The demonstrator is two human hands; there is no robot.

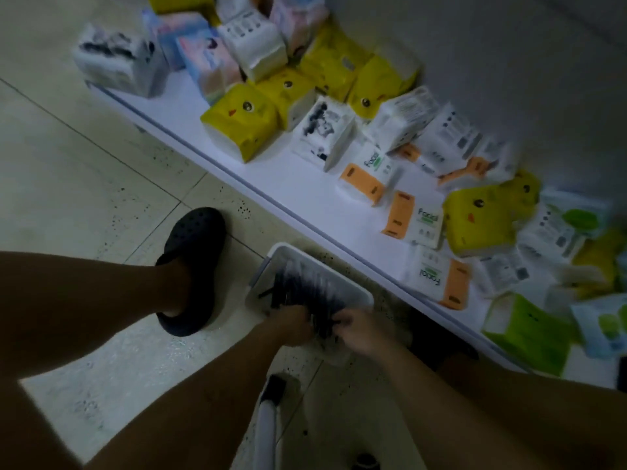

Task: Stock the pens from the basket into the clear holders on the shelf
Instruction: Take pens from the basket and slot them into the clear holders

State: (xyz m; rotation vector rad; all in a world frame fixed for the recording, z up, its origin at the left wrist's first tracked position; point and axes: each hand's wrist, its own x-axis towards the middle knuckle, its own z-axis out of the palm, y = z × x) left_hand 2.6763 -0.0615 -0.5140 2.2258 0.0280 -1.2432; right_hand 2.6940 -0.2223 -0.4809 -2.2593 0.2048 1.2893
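Pens (300,288) in white basket (353,286), gripped by left hand (292,323), right hand (357,330)

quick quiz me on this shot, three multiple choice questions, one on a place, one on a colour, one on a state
1. Where is the basket?
A) on the floor beside the shelf
B) on top of the shelf
C) on a chair

2. What colour is the shoe?
A) white
B) black
C) red

3. What are the left hand and right hand doing?
A) both hanging empty
B) one resting on the shelf
C) both gripping pens in the basket

Answers: 1 A, the basket sits on the tiles at the shelf edge; 2 B, the shoe is plainly black; 3 C, both hands' fingers curl round the dark pens.
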